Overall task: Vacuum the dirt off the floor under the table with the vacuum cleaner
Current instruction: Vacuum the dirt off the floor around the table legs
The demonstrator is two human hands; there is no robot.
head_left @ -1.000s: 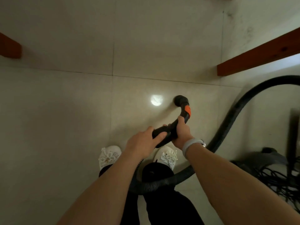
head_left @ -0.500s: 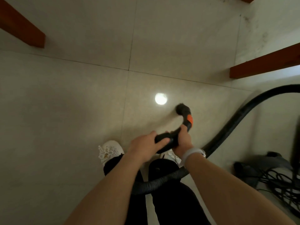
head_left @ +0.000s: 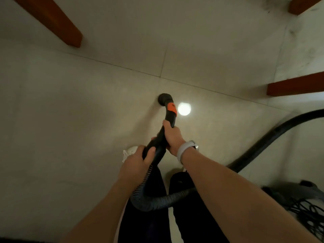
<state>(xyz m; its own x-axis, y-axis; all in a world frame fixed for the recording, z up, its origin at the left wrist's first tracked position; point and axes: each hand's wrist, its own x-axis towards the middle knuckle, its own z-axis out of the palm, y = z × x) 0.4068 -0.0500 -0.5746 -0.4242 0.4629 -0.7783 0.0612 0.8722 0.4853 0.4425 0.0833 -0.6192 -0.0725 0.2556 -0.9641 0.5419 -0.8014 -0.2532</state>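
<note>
Both hands [head_left: 172,135] grip vacuum nozzle [head_left: 165,99] wand; no legible writing.

Hands showing: two, the left hand [head_left: 137,159] and the right hand [head_left: 172,136], at lower centre.
Table legs showing: three, upper left [head_left: 52,18], upper right [head_left: 301,3], right edge [head_left: 296,86].
Vacuum hoses showing: one [head_left: 157,202].
Nozzles showing: one [head_left: 165,99], centre.
Light spots showing: one [head_left: 184,108].
White shoes showing: one [head_left: 128,152].

We see glossy, smooth floor tiles [head_left: 87,120] mirroring a lamp, matt reddish-brown wooden table legs [head_left: 52,20] far off, a ribbed black plastic hose [head_left: 157,204] nearby, and a smooth matt black nozzle [head_left: 165,99] with an orange plastic band.
</note>
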